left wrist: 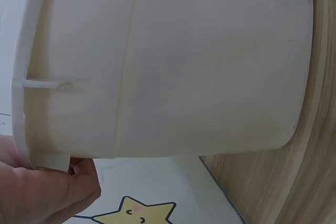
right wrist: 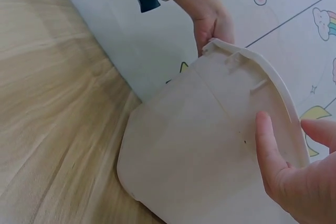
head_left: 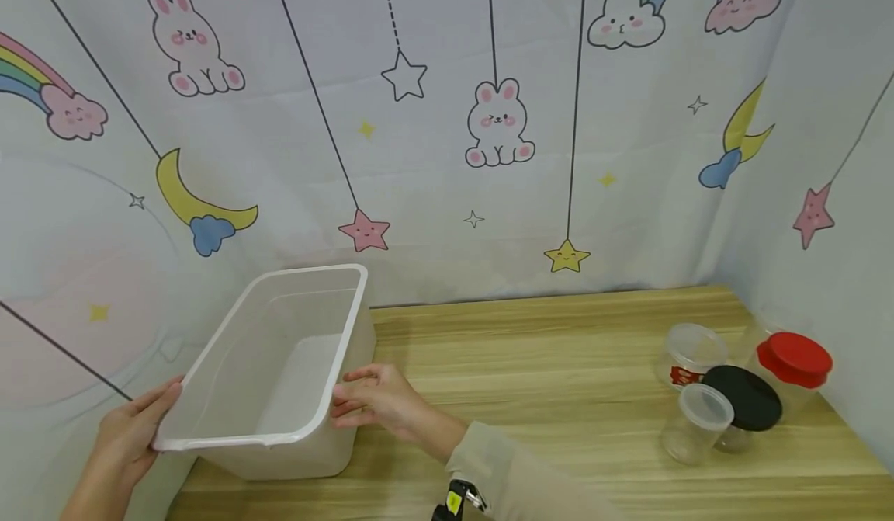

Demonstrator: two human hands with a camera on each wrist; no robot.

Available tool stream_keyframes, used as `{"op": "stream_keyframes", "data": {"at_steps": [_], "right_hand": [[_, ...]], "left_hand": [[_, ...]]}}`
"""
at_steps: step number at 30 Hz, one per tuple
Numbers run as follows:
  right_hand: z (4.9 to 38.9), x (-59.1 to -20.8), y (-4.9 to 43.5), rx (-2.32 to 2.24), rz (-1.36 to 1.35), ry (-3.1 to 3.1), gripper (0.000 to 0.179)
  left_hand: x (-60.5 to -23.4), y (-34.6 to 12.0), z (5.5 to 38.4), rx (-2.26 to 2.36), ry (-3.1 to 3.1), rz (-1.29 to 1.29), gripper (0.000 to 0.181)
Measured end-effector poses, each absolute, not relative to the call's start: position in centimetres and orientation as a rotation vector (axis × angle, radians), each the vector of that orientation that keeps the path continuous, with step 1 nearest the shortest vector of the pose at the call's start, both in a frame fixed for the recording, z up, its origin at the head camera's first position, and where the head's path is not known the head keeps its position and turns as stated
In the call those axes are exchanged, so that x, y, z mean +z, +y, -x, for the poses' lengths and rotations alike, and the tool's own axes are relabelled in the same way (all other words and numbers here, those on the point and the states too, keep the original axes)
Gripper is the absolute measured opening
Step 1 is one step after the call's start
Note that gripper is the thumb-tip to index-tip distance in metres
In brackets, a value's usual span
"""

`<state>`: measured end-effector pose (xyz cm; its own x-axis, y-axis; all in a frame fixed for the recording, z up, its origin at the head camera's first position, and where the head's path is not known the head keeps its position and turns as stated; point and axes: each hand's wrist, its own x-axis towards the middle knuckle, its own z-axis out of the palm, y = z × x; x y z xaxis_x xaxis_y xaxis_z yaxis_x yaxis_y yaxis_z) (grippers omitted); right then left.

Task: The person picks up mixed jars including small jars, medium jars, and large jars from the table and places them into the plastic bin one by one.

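Note:
A deep white plastic tub [head_left: 296, 350] stands on the left of the table, its hollow inside facing up. At its near left corner my left hand [head_left: 133, 435] grips the rim, with curled fingers under the edge in the left wrist view. My right hand [head_left: 380, 404] is at the right side of the tub, fingertips right at the rim. In the right wrist view, the digits of that hand [right wrist: 299, 177] are spread and fairly straight, one along the outer wall and another at the rim's edge. The tub's outer wall [left wrist: 210, 66] fills much of the left wrist view.
Several clear plastic containers are grouped at the right of the wood-grain table [head_left: 517, 373]: one with a red lid [head_left: 796, 358], one with a black lid [head_left: 743, 398], a small cup [head_left: 694, 428] and a tub with a red label [head_left: 691, 350]. A printed cloth [head_left: 433, 156] hangs behind.

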<state>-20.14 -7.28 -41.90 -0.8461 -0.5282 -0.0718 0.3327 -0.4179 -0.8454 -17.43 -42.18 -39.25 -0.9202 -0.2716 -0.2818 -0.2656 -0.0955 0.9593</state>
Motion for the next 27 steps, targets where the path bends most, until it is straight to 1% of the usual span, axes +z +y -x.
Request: {"op": "stream_keyframes", "data": {"at_steps": [6, 13, 27], "right_hand": [[20.1, -42.0, -7.5, -2.277, 0.309, 1.262, 0.025], [20.1, -41.8, -8.0, -2.309, 0.282, 1.243, 0.020], [20.3, -41.6, -8.9, -2.325, 0.213, 1.279, 0.022]], "left_hand": [[-39.3, -42.3, 17.3, -2.231, -2.131, -0.577, 0.030], [-39.3, -42.4, 17.2, -2.240, -2.129, -0.552, 0.030], [-39.5, -42.5, 17.0, -2.302, -2.051, -0.481, 0.030]]}}
